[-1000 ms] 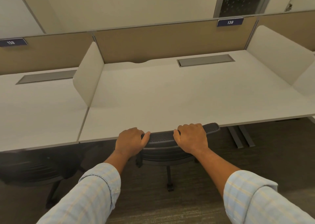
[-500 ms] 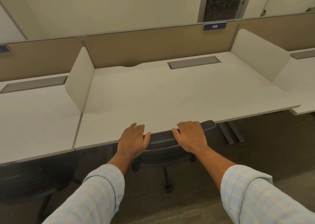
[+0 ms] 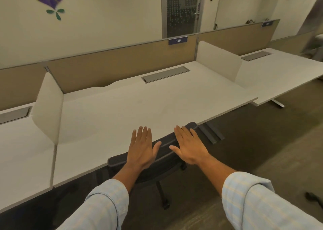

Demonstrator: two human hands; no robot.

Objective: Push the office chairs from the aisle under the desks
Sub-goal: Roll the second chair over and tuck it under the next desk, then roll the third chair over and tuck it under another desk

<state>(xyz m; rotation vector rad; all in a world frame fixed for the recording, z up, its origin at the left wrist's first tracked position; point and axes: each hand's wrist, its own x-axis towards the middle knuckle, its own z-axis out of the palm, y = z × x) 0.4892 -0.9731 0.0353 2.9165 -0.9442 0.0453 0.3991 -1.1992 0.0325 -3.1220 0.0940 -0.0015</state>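
Reaching forward with both arms, we hold our left hand (image 3: 142,147) and right hand (image 3: 189,146) flat, fingers spread, gripping nothing, above the office chair (image 3: 165,143), whose dark backrest sits tucked against the white desk (image 3: 122,107) edge.

One office chair (image 3: 164,143) shows, its dark backrest at the front edge of the middle desk (image 3: 132,107). Three desks stand in a row, the others being the left desk (image 3: 21,151) and the right desk (image 3: 279,72). Two white dividers (image 3: 48,107) rise between them. Three grey cable hatches (image 3: 165,74) show, one per desk. Two number plates (image 3: 178,40), the farther blurred. Two hands: left hand (image 3: 142,150), right hand (image 3: 190,146). A dark shape at the right edge, possibly another chair's base.
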